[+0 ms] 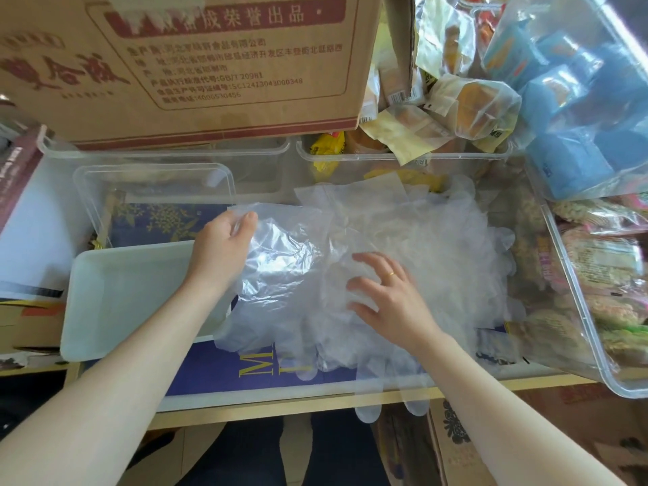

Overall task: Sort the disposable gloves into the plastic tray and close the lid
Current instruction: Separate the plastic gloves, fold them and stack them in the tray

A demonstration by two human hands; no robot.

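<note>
Your two hands work a heap of clear gloves at the centre of the frame.

Your right hand (pixel 389 292) lies spread, fingers wide, flat on the disposable gloves (pixel 403 247); your left hand (pixel 224 247) pinches the heap's upper-left edge between thumb and fingers. The white plastic tray (pixel 122 296) sits open at lower left, touching the heap. Behind it the clear lid (pixel 154 180) lies apart, and a cardboard box (pixel 196 64) fills the upper left.

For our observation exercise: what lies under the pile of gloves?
Through the clear gloves a blue box with gold letters shows, reaching out at the near edge. What else lies beneath, deeper under the pile, is covered.
</note>
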